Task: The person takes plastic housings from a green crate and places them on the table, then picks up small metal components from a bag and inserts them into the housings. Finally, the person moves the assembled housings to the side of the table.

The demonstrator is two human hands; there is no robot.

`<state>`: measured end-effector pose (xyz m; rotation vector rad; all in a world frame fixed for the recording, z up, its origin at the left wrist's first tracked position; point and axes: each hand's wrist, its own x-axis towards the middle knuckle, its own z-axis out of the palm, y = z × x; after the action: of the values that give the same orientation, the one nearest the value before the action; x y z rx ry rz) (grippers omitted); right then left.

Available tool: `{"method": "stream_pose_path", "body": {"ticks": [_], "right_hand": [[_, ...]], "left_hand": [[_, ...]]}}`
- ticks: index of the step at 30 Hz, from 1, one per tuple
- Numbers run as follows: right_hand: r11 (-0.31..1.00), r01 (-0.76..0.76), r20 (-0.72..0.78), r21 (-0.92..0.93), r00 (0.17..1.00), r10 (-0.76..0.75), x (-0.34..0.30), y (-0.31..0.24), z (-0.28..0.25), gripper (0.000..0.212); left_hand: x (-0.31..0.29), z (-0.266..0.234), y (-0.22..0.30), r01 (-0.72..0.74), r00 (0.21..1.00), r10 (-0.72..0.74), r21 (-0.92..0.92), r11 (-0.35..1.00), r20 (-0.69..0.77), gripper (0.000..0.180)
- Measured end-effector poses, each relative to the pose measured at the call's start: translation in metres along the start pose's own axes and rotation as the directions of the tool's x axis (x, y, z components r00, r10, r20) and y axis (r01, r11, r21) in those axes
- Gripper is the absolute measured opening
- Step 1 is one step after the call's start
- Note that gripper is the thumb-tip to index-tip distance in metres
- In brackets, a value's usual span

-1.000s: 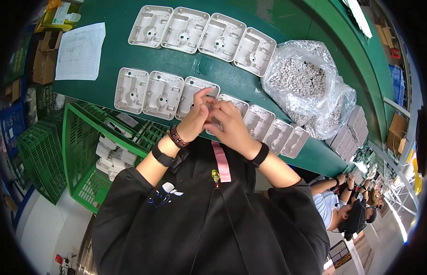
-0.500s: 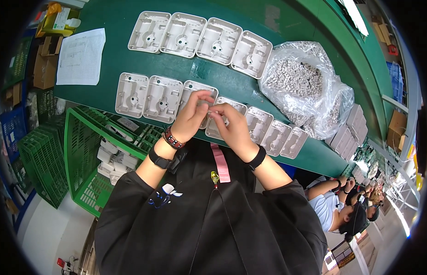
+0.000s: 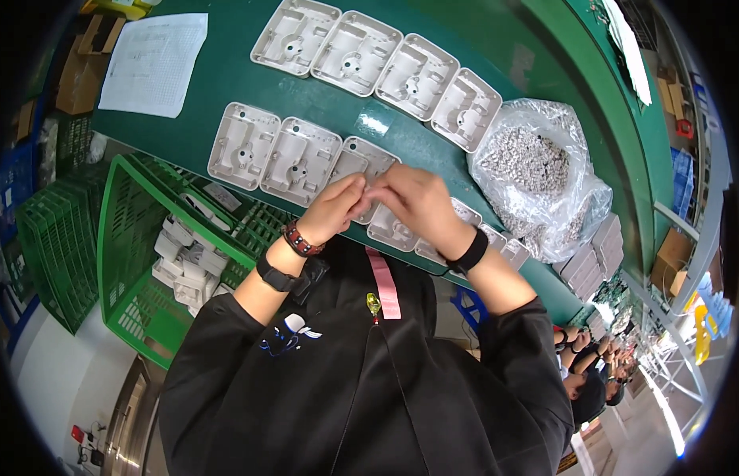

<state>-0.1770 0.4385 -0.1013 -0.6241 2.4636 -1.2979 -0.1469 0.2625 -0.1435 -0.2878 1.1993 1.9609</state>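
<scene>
Over the near row of pale grey plastic housings, my left hand (image 3: 334,209) and my right hand (image 3: 423,205) meet with fingertips pinched together. Whatever sits between the fingers is too small and hidden to make out. Beneath them lies an open housing (image 3: 368,151), partly covered by my fingers. To its left are two more housings, one of them this shallow tray-like shell (image 3: 300,163) with ribs and a round boss inside. Another housing (image 3: 392,230) shows under my right wrist, and further ones continue to the right, partly hidden by that forearm.
A far row of housings (image 3: 355,55) stands on the green table (image 3: 322,99). To the right is a clear plastic bag (image 3: 536,166) of small grey parts, beside stacked grey pieces (image 3: 596,258). A paper sheet (image 3: 153,63) lies left. A green crate (image 3: 119,262) holds pale parts. Co-workers sit far right.
The view has shifted, so the table and housings appear moved. My right hand has turned, its back now more toward the view, and the fingertips of both hands stay together.
</scene>
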Motion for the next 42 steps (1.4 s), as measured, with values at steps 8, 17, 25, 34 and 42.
{"method": "stream_pose_path", "body": {"ticks": [8,17,25,34,42], "right_hand": [[0.799,0.466,0.206,-0.379,0.885,-0.418,0.06,0.033,-0.011,0.011],[0.886,0.351,0.187,-0.304,0.934,-0.306,0.073,0.048,-0.001,0.007],[0.644,0.56,0.402,-0.521,0.827,-0.393,0.07,0.056,0.01,0.006],[0.624,0.566,0.386,-0.538,0.824,-0.415,0.065,0.07,0.03,0.007],[0.948,0.196,0.148,-0.25,0.975,-0.163,0.051,0.051,-0.006,0.013]], "left_hand": [[0.002,-0.019,-0.009,0.01,0.788,0.575,0.938,0.347,-0.221,0.019],[0.001,-0.027,-0.015,0.203,0.825,0.491,0.957,0.206,-0.28,0.024],[0.005,-0.027,-0.01,0.195,0.843,0.467,0.961,0.196,-0.267,0.026],[0.006,-0.028,-0.014,0.194,0.839,0.471,0.959,0.209,-0.272,0.025],[0.0,-0.035,-0.008,0.145,0.871,0.429,0.958,0.246,-0.241,0.033]]}}
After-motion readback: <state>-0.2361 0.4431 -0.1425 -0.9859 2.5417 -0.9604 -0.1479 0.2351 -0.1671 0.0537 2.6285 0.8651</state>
